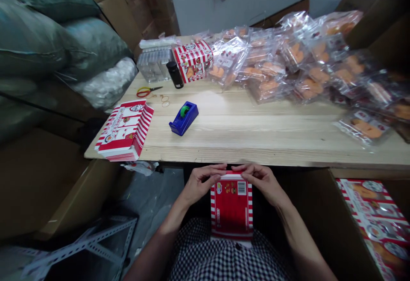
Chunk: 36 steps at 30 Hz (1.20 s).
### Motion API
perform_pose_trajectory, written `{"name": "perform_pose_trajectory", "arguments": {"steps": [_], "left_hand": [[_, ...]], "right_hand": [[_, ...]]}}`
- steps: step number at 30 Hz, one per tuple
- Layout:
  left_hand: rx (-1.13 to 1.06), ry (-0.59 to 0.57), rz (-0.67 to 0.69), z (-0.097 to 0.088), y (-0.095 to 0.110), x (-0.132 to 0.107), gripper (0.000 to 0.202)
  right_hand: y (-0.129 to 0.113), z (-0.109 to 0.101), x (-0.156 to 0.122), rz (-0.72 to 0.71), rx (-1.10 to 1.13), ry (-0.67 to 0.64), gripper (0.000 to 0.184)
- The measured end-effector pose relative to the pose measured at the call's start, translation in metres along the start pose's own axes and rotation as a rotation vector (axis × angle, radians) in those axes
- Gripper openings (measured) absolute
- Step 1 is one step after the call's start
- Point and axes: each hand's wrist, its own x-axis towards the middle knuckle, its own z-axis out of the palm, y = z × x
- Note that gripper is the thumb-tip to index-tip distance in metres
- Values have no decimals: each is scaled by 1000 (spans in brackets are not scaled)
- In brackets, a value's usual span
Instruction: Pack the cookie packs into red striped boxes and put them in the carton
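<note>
A red and white striped cardboard box (pixel 231 212) rests against my lap, its barcode panel facing up. At its top edge, my left hand (pixel 205 181) pinches the left corner between thumb and fingers. Across from it, my right hand (pixel 258 180) grips the right corner the same way, thumb on the panel. The fingers of both hands lie along the white top flap. Beyond the hands, on the wooden table (pixel 256 136), stands a blue tape dispenser (pixel 185 119) with a green roll core. A stack of flat striped boxes (pixel 124 129) lies at the table's left end.
Clear plastic packets with orange pieces (pixel 272 69) pile across the back and right. Scissors (pixel 148 91), a black bottle (pixel 174 75) and an upright striped box (pixel 194 61) are at back left. An open carton (pixel 339 229) with packed boxes (pixel 378 221) stands right. Bulging sacks (pixel 57 46) line the left.
</note>
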Motion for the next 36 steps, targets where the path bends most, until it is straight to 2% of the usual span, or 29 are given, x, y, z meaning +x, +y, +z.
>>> {"name": "perform_pose_trajectory", "arguments": {"steps": [2, 5, 7, 11, 15, 21, 26, 30, 33, 36], "left_hand": [[19, -24, -37, -4, 13, 1, 22], [78, -75, -81, -8, 28, 3, 30], [127, -94, -108, -10, 32, 7, 35], [173, -48, -128, -8, 27, 14, 30], [165, 8, -154, -3, 20, 18, 30], [197, 40, -88, 2, 21, 14, 27], [264, 27, -1, 1, 22, 3, 27], [307, -45, 76, -1, 24, -9, 34], [327, -102, 130, 0, 23, -17, 43], [303, -111, 154, 5, 18, -21, 42]], "right_hand": [[-15, 4, -2, 15, -35, -41, 8], [-28, 6, -5, 55, -95, -106, 30], [-29, 6, -4, 107, -104, -89, 32], [-23, 5, 3, 174, -89, -16, 30], [-24, 3, 11, 185, -105, -39, 29], [-23, -3, 14, 196, -117, -105, 27], [-19, -4, 5, 79, -271, -144, 31], [-19, -4, -11, -32, -388, -158, 32], [-15, -5, -21, -69, -411, -133, 32], [-11, -1, -25, -85, -396, -98, 28]]}}
